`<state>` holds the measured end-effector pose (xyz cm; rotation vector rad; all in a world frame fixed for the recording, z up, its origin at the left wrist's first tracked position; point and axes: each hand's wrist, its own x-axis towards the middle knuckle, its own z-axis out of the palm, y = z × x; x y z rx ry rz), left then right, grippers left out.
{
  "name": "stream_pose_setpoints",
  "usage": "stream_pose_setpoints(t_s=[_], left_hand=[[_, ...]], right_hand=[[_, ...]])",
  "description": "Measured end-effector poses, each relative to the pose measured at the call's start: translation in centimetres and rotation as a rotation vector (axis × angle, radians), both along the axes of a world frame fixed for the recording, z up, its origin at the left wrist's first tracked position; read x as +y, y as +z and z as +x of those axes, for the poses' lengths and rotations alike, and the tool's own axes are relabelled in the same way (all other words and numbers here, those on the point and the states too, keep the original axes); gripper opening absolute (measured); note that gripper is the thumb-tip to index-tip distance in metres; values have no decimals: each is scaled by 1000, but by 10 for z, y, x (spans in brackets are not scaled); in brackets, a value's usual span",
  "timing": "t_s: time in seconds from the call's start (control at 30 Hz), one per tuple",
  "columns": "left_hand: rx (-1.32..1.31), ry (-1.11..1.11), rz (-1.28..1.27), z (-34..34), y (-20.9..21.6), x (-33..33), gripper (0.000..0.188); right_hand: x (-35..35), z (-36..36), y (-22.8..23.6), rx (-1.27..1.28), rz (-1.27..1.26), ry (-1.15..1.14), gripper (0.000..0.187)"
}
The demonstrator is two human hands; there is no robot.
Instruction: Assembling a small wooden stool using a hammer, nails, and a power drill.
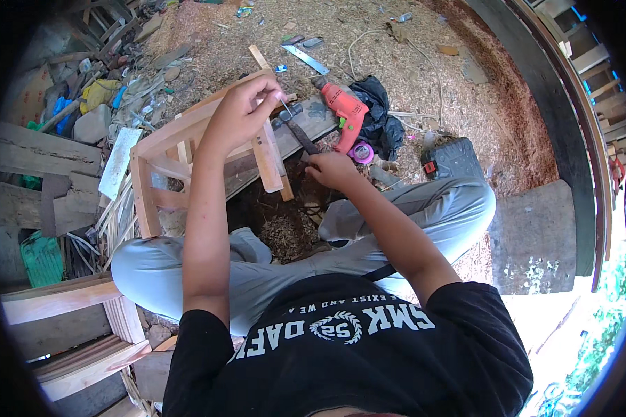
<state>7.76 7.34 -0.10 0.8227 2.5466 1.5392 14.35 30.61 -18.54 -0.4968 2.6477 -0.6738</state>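
Observation:
My left hand (pixel 245 110) is closed in a pinch on a thin metal nail (pixel 285 107), raised above the wooden frame. Wrapped round the handle of a hammer (pixel 302 137) is my right hand (pixel 332 169). The hammer's head lies close to the nail, over a board; whether they touch I cannot tell. The light-brown wooden frame (pixel 181 132) leans in front of my left knee, and my left forearm hides part of it. Loose slats (pixel 268 156) cross its right end, beside the hammer.
An orange-red power drill (pixel 346 111) lies right of the hammer, against a black plastic bag (pixel 380 115). Near it are a purple tape roll (pixel 361 152) and a dark case (pixel 455 160). Farther off lies a metal ruler (pixel 307 60). Wood shavings cover the ground; scrap piles up at left.

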Motion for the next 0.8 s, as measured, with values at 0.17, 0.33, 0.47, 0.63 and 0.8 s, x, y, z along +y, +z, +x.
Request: stream_pose_setpoints(t_s=[0.17, 0.33, 0.47, 0.63, 0.8], left_hand=[[43, -4, 43, 0, -6, 9, 11], [99, 27, 152, 5, -3, 16, 7], [12, 69, 302, 6, -6, 8, 7], [27, 157, 377, -1, -16, 7, 10], [44, 186, 344, 1, -20, 6, 12]], right_hand=[[-14, -22, -29, 544, 191, -206, 32], [-20, -34, -65, 449, 317, -246, 46], [-36, -47, -40, -11, 81, -404, 45], [-33, -73, -15, -191, 26, -493, 46], [-33, -71, -23, -250, 75, -327, 47]])
